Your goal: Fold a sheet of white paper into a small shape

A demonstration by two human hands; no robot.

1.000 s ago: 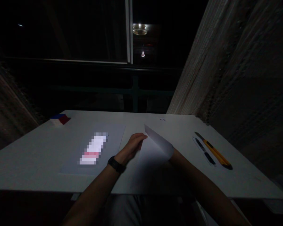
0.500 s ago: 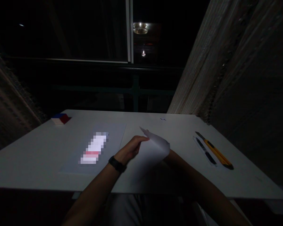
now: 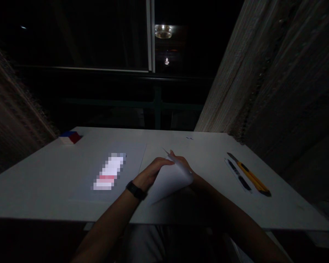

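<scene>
A curled white sheet of paper is between my hands, above the near middle of the table. My left hand, with a dark watch at its wrist, grips the sheet's left side, thumb on top. At the far side of the sheet is my right hand; its fingers close on the paper's upper edge, and the sheet hides part of them. To the left, a lit phone with a blurred-out screen lies on another flat white sheet.
The white table carries a red, blue and white cube at far left. On the right lie a yellow utility knife and a pen. A small paper scrap is near the back edge. Curtains hang beside a dark window.
My right hand, hidden behind the paper before, now shows at its upper edge beside my left. The sheet has curled tighter and its right side has moved left and down.
</scene>
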